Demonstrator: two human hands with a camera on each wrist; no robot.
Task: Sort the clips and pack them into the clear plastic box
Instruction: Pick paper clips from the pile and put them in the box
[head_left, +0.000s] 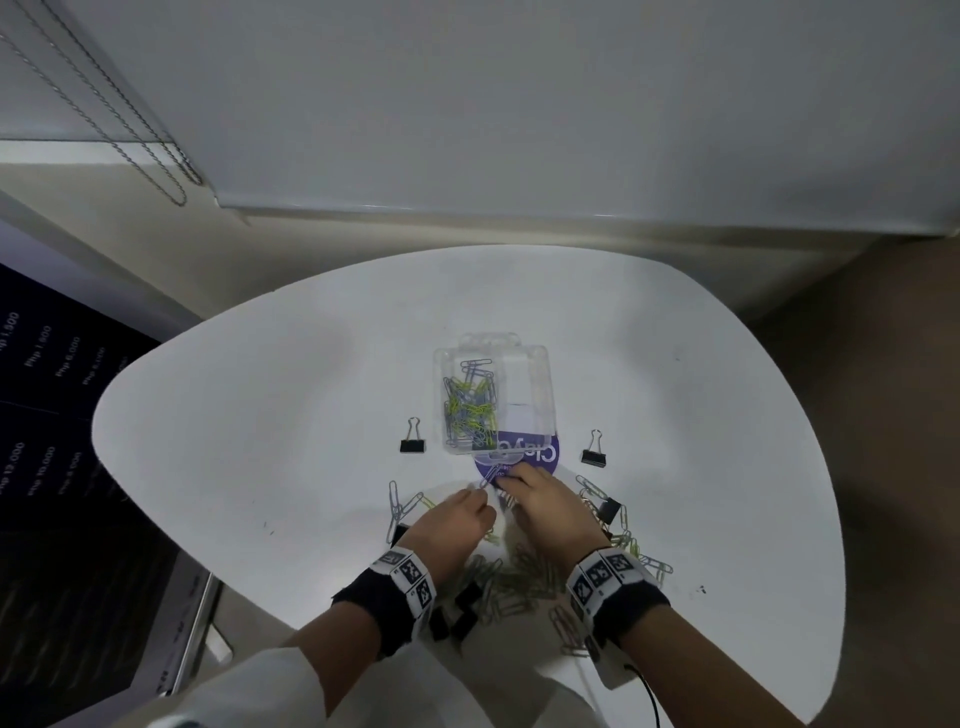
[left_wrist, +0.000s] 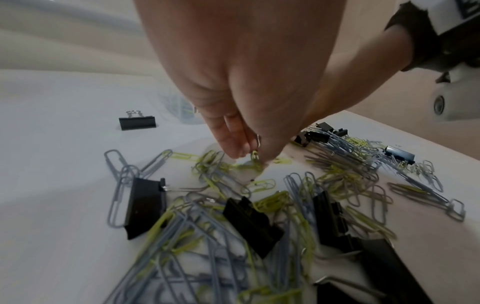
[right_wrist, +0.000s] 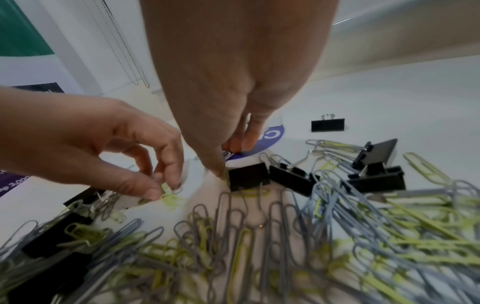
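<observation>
The clear plastic box (head_left: 524, 387) lies open mid-table, with grey and yellow-green paper clips (head_left: 470, 402) in its left compartment. Below it a loose pile of paper clips (head_left: 524, 577) and black binder clips (left_wrist: 250, 223) spreads under both wrists. My left hand (head_left: 480, 493) hovers over the pile and pinches a yellow-green paper clip (left_wrist: 255, 154); a grey wire loop also shows between its fingers. My right hand (head_left: 506, 480) reaches down at the edge of a purple disc (head_left: 540, 460). Its fingertips (right_wrist: 237, 142) touch something small and dark; its grip is hidden.
Two black binder clips stand apart, one left of the box (head_left: 412, 444) and one right of it (head_left: 594, 454). More binder clips (right_wrist: 293, 179) sit by my right thumb. The white table (head_left: 260, 415) curves away, with a floor drop at right and a dark panel at left.
</observation>
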